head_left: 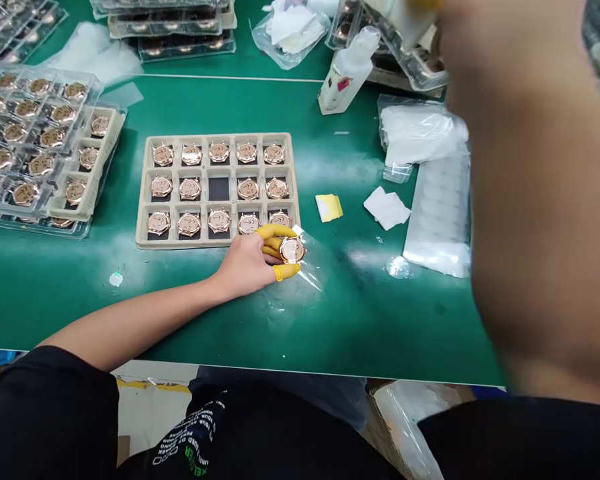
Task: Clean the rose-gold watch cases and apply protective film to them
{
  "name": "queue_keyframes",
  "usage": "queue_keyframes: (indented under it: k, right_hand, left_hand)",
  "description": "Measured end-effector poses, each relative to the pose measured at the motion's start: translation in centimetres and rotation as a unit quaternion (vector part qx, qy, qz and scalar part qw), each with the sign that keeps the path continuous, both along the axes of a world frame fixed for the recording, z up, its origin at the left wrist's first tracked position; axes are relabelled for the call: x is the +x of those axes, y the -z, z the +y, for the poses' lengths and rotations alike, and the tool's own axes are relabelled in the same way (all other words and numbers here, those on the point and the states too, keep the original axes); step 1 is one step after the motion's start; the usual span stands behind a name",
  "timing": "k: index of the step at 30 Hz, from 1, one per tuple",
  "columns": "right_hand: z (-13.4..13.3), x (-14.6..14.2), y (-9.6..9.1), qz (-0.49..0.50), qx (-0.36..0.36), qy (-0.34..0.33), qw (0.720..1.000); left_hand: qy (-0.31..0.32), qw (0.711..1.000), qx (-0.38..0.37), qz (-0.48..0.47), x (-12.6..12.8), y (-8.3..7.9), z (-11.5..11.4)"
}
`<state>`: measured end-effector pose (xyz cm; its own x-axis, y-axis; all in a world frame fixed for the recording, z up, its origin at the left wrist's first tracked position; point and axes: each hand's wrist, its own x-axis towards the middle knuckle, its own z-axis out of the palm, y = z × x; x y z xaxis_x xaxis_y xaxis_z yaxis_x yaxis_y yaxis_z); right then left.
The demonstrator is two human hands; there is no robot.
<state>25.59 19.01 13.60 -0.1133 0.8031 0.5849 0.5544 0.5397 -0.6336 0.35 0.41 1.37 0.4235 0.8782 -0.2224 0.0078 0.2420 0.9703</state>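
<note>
My left hand (245,263), wearing yellow finger cots, pinches a rose-gold watch case (293,250) at the right corner of a beige pulp tray (190,243). A clear plastic film (313,272) lies around the case and under my fingers. The tray has three rows of compartments holding several matching cases, and its middle compartment (219,189) holds none. My right hand (485,47) is raised close to the camera, blurred, and partly cut off at the top. A yellow fingertip and something clear show there, but its grip is hidden.
Stacked clear blister trays of watch cases (25,137) fill the left side of the green mat (130,313). A white bottle (347,70) stands at the back. A yellow pad (329,207), white wipe (386,208) and bagged white sheets (420,133) lie to the right.
</note>
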Motion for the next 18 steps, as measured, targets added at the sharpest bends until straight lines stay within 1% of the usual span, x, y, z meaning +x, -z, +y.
queue_keyframes:
  k: [1,2,3,4,5,6,8,10,14,18]
  right_hand:
    - [-3.8,-0.7,0.8,-0.020,-0.012,-0.025,0.999]
    - [-7.6,-1.4,2.0,-0.073,-0.008,-0.074,0.995]
    - [-11.0,-2.1,3.4,-0.121,0.002,-0.108,0.987]
    - [-13.9,-2.7,4.9,-0.134,0.010,-0.141,0.981]
    - [-16.2,-3.1,6.3,-0.126,-0.003,-0.171,0.977]
    - [-17.8,-3.5,7.6,-0.140,-0.007,-0.156,0.978]
    - [-19.1,-3.8,9.4,-0.156,0.002,-0.121,0.980]
    - [-19.1,-3.7,10.1,-0.169,0.009,-0.094,0.981]
    - [-18.7,-3.7,10.0,-0.176,0.008,-0.119,0.977]
    - [-19.3,-4.0,10.1,-0.181,0.018,-0.051,0.982]
  left_hand:
    - [-0.003,1.000,-0.002,-0.002,0.1,0.0,0.0]
    - [-0.006,1.000,-0.006,-0.006,0.1,0.0,0.0]
    - [-0.009,1.000,-0.010,-0.011,0.1,0.0,0.0]
    - [-0.009,1.000,-0.016,-0.017,0.2,0.1,0.0]
    - [-0.007,1.000,-0.020,-0.022,0.2,0.1,-0.1]
    - [-0.005,0.999,-0.024,-0.026,0.2,0.2,-0.1]
    - [-0.007,0.999,-0.027,-0.030,0.3,0.2,-0.1]
    - [-0.017,0.999,-0.025,-0.029,0.3,0.3,-0.1]
    - [-0.015,1.000,-0.009,-0.006,0.2,0.1,-0.2]
    - [-0.017,1.000,-0.003,0.003,0.1,0.0,-0.4]
